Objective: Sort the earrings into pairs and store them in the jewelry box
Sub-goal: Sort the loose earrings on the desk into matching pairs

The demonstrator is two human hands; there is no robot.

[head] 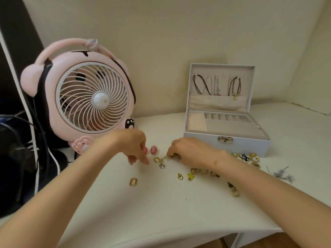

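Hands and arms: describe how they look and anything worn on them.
The left arm and right arm are bare up to the frame's edge: no sleeves, watch or bracelet show. The left hand and right hand wear no gloves, and no ring shows on the visible fingers, though some fingertips are hidden. Nail polish is too blurred to tell.
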